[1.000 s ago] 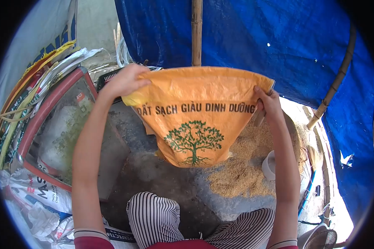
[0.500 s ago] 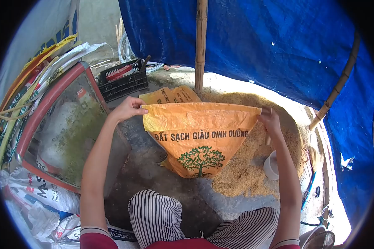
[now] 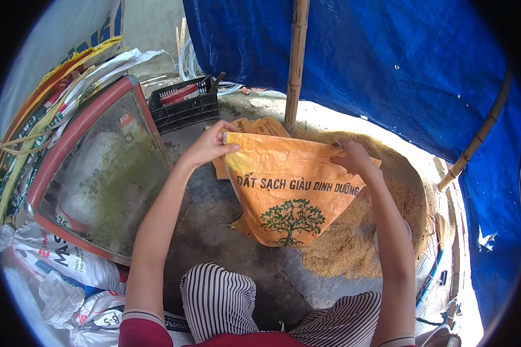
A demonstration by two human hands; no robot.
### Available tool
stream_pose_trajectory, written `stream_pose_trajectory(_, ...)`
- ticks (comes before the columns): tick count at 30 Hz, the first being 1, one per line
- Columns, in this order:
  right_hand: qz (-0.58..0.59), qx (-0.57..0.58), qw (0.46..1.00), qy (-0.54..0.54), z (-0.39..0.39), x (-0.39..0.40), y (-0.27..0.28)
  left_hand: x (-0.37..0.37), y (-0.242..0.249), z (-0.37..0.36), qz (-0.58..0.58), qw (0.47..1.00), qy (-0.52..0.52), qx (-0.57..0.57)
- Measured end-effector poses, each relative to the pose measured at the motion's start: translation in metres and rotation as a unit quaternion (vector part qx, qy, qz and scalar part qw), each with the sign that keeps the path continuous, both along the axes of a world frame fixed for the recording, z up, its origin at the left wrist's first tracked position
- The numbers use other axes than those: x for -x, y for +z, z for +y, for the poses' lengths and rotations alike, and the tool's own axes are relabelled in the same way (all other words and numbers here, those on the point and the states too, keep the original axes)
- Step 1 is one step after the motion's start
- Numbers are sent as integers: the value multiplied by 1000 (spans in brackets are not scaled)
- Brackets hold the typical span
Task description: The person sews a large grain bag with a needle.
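An orange woven sack (image 3: 283, 165), printed with dark lettering and a green tree, hangs spread in front of me with its open edge at the top. My left hand (image 3: 211, 144) pinches the top left corner, thumb on the near side. At the upper right of the sack, my right hand (image 3: 356, 159) grips the top edge a little in from the corner, which sticks out past the hand. More orange sacks (image 3: 260, 126) lie on the floor behind. A heap of tan, husk-like grain (image 3: 344, 251) spreads behind and right of the sack.
A white container (image 3: 377, 240) in the heap is mostly behind my right forearm. At left stand a red-framed pane (image 3: 92, 136) and piled sacks (image 3: 58, 104). A black crate (image 3: 185, 107), a bamboo pole (image 3: 295, 63) and a blue tarp (image 3: 382, 63) are behind.
My right hand has moved inward along the sack's top edge, away from the right corner. The left hand still holds its corner. The view has shifted slightly.
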State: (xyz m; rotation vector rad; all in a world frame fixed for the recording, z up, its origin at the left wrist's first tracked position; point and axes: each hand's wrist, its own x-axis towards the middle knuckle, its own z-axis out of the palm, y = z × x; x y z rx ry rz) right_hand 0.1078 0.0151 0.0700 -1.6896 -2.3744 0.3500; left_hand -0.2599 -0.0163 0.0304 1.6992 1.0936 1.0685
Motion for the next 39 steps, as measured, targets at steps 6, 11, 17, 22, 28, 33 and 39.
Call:
stream_pose_trajectory(6, 93, 40, 992, -82, -12, -21, -7, 9, -20, -12, 73, 992, -2, 103)
stream_pose_trajectory(11, 103, -45, 990, -85, -28, -24, 32, 7, 19, -11, 76, 996, 47, 28)
stream_pose_trajectory(17, 109, -94, 987, -68, -13, -48, 72, -15, 60, 13, 22, 1000, -19, 2)
stream_pose_trajectory(22, 131, 6, 981, -146, 7, -70, 5, -36, -32, 53, 43, 997, -57, 36)
stream_pose_trajectory(28, 156, -132, 973, -112, 17, -76, -21, -48, -42, 66, -15, 997, -49, 63)
stream_pose_trajectory(33, 146, -130, 974, -116, -24, -9, 22, -44, -20, 46, 75, 990, -59, 99)
stream_pose_trajectory(39, 151, -196, 966, 71, -36, 82, -8, -38, -41, 43, -47, 988, -107, 101)
